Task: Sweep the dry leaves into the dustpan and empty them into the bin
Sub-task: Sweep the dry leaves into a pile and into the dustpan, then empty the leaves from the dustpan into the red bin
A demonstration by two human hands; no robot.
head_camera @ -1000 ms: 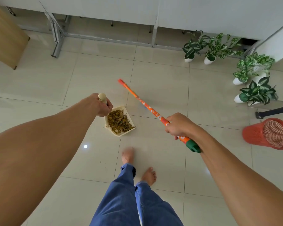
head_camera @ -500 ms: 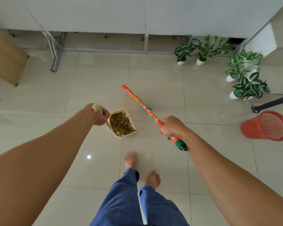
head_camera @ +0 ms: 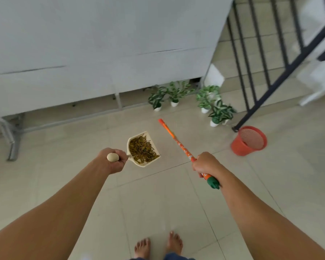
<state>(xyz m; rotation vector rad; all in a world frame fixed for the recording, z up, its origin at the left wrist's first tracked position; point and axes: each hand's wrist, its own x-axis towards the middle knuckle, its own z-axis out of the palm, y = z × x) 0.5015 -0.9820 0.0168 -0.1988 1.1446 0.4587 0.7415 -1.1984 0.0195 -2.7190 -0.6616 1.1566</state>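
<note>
The left hand (head_camera: 112, 162) grips the cream plastic dustpan (head_camera: 143, 149), full of dry brown leaves (head_camera: 142, 149). The right hand (head_camera: 204, 164) grips the orange broom handle (head_camera: 178, 142); a red mesh bin (head_camera: 249, 140) stands beyond it.

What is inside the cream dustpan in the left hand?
A heap of dry leaves, brown and olive, lies in the dustpan, which the left hand holds by its handle. It covers most of the pan's floor, so anything beneath the leaves cannot be seen.
</note>
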